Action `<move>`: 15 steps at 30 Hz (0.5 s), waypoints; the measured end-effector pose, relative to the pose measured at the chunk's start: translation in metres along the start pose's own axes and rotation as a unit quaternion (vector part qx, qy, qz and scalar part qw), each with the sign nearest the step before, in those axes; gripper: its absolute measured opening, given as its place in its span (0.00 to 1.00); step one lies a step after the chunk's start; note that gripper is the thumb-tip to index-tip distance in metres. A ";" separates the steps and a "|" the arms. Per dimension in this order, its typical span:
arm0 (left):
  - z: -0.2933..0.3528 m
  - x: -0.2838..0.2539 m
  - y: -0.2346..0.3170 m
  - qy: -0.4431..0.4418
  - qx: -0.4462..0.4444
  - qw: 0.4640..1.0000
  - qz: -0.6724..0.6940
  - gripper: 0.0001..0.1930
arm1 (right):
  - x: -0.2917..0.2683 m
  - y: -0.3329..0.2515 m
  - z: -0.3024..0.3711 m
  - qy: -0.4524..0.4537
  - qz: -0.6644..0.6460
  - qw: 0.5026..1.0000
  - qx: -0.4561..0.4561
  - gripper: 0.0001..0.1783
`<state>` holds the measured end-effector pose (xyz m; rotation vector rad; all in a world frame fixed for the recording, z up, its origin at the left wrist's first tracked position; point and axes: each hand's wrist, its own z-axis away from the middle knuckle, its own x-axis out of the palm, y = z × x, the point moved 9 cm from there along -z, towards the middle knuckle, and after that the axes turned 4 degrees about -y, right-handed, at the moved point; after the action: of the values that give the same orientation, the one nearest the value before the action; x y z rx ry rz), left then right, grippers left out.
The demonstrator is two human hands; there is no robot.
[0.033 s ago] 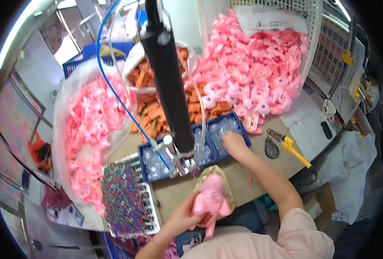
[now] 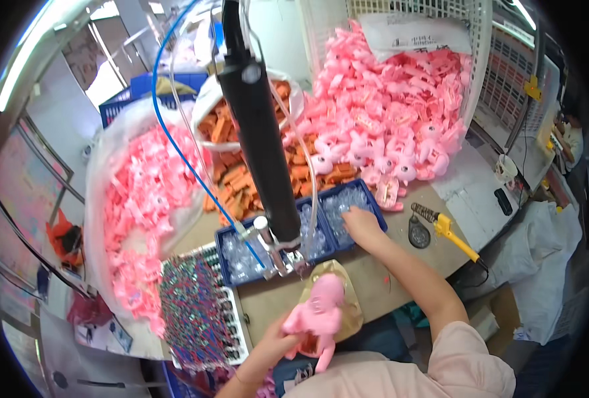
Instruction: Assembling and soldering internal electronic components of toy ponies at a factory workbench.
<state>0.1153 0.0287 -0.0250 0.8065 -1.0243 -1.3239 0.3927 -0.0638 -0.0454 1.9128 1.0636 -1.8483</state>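
Pink plastic toy figure sits in your left hand, fingers closed around its lower body, above the near table edge. Your right hand reaches into the right compartment of the blue plastic tray of clear small parts; whether its fingers pinch anything cannot be seen. Directly beside both hands hangs the black cylindrical suspended tool, leaving only narrow room between tray and toy.
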 end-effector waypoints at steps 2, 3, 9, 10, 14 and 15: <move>0.010 0.009 -0.012 -0.055 -0.002 0.954 0.294 0.25 | -0.008 0.006 0.002 0.034 -0.025 0.999 0.018 0.07; 0.012 0.022 -0.015 -0.154 0.013 0.898 0.413 0.26 | -0.010 0.006 -0.001 0.044 -0.053 0.997 0.034 0.07; -0.014 0.029 -0.048 -0.014 -0.042 0.901 0.431 0.28 | -0.003 0.005 -0.003 0.047 -0.067 0.993 0.079 0.12; -0.014 0.031 -0.049 0.003 -0.080 0.916 0.393 0.28 | -0.001 0.004 -0.004 0.044 -0.066 0.994 0.076 0.12; -0.018 0.011 -0.065 -0.081 -0.015 0.904 0.419 0.32 | -0.015 0.001 -0.001 0.132 -0.140 0.981 0.014 0.09; -0.018 0.013 -0.051 -0.140 0.064 0.876 0.456 0.36 | -0.014 0.005 -0.002 0.140 -0.168 0.976 0.016 0.11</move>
<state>0.1125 0.0088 -0.0767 0.1368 -1.4830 -0.5509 0.3988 -0.0703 -0.0329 2.1700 1.5381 -1.8000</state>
